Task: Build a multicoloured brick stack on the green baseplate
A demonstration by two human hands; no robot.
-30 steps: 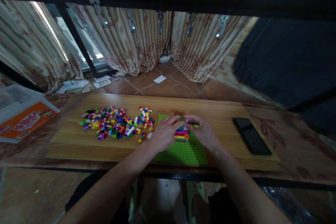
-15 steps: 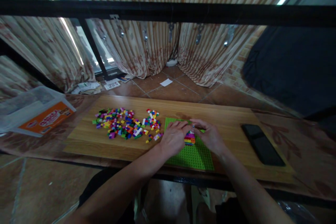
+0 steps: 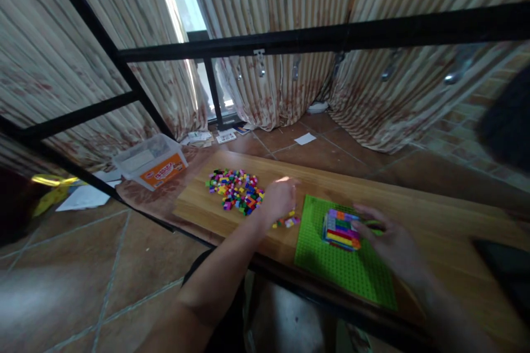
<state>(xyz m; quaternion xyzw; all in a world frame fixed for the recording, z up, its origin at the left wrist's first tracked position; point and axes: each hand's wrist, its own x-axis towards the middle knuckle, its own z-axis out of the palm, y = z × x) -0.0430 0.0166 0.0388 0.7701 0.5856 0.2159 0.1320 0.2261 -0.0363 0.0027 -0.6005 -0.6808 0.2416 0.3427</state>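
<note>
Brick block [image 3: 342, 233] on green baseplate [image 3: 323, 265], stripes running left-right; long axis unclear. Right hand [image 3: 391, 240] beside it, fingers leftward; left hand [image 3: 281, 198] angled forward, over loose bricks [image 3: 250, 198]. I can't tell either grip.

A bare strip along the far edge of the light-brown wooden desk [image 3: 430, 210], right of centre, leaves passage. The left hand [image 3: 281, 198] and a heap of small multicoloured plastic bricks [image 3: 248, 199] obstruct mid-frame; the right hand [image 3: 383, 234] crowds the green studded baseplate [image 3: 321, 265].
</note>
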